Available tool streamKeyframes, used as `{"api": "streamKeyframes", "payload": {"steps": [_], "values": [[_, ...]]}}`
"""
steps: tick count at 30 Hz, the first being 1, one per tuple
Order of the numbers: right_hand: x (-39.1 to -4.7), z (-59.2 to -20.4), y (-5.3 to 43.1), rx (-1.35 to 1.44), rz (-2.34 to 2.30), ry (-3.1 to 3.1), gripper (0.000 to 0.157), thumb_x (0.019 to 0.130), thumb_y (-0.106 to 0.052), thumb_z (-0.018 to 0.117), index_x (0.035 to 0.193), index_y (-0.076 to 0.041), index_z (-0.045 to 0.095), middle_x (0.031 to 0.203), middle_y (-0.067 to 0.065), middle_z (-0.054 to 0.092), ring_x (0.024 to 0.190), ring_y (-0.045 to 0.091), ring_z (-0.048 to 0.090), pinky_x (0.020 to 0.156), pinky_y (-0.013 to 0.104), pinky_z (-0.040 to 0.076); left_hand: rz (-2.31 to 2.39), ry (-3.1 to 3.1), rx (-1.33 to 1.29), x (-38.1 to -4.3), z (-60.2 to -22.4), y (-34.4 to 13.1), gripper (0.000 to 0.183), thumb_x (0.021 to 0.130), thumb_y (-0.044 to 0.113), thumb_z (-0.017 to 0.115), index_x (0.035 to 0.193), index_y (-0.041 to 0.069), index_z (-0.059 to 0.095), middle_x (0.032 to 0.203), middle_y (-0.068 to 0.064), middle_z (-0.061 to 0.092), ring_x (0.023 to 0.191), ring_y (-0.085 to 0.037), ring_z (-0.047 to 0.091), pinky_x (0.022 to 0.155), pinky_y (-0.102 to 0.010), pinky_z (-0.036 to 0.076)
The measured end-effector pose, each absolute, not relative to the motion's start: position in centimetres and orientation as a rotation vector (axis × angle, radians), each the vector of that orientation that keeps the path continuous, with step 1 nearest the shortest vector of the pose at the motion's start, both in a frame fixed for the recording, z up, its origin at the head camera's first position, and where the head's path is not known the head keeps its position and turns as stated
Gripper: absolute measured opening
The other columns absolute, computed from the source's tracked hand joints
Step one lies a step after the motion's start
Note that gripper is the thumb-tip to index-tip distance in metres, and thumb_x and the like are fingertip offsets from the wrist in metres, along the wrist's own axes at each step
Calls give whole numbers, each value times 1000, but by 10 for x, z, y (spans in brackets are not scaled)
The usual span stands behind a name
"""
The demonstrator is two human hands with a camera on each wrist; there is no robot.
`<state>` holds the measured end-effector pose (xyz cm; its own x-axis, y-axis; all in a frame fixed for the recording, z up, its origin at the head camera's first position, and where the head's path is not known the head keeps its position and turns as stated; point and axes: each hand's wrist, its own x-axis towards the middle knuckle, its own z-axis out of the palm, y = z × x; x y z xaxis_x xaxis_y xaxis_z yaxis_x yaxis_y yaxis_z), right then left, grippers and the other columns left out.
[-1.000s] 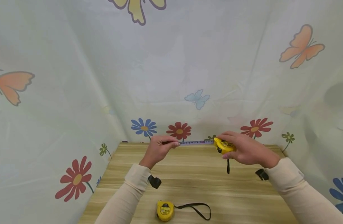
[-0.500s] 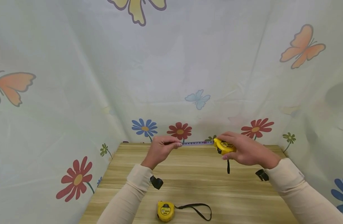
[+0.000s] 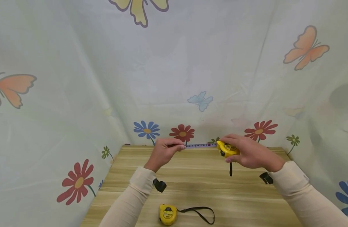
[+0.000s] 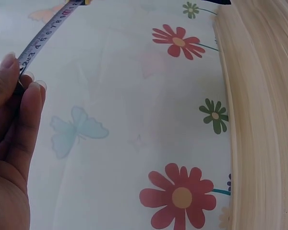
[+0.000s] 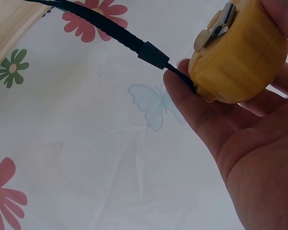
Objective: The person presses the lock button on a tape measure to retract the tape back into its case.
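In the head view my right hand [image 3: 249, 153] grips a yellow tape measure [image 3: 227, 149] above the far part of the table. A short length of its printed blade [image 3: 201, 145] runs out to the left. My left hand [image 3: 163, 153] pinches the blade's end between thumb and fingers, so the tip itself is hidden. The left wrist view shows the blade [image 4: 47, 31] with its numbers, bowed slightly between the two hands. In the right wrist view the yellow case [image 5: 245, 52] sits in the fingers, its black strap [image 5: 105, 24] hanging off.
A second yellow tape measure [image 3: 168, 214] lies on the wooden table [image 3: 208, 189] near its front, its black strap [image 3: 200, 212] looped to the right. A white curtain [image 3: 168, 69] printed with flowers and butterflies surrounds the table at the back and sides.
My left hand has shifted slightly to the right, toward the case, and the exposed blade is a little shorter. My right hand has stayed almost still.
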<state>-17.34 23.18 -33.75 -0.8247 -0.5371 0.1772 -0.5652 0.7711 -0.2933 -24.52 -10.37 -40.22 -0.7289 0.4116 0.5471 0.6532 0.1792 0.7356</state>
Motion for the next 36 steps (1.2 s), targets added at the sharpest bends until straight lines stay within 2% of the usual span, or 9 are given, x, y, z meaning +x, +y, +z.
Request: {"api": "streamKeyframes", "payload": {"steps": [15,21,28,36], "values": [[-169,-339,235,905,509,-2866,61,92,-27,81,145,-7,58,137,9,62,103,15,61,90,38,60,-1555,-2179,-1077,-246,-408,-92,8,95,10,76,99,9,83,94,-10,81,82,-13,75,76,-27,63],[-168,-339,237,916,493,-2857,60,93,-26,80,145,-7,58,137,9,62,103,13,60,87,36,59,-1558,-2166,-1102,-245,-407,-87,8,94,10,77,98,9,83,94,-10,81,81,-25,76,74,-26,62],[-165,-340,240,921,498,-2864,59,93,-28,80,145,-8,59,136,8,62,102,13,60,87,35,59,-1600,-2201,-1089,-243,-407,-79,9,93,11,78,100,8,83,96,-11,81,82,-10,75,77,-27,62],[-163,-341,244,905,484,-2856,59,92,-29,81,144,-9,60,136,8,62,102,14,61,87,35,60,-1593,-2200,-1127,-243,-407,-71,8,93,9,78,99,5,83,98,-12,81,84,-9,75,78,-28,63]]}}
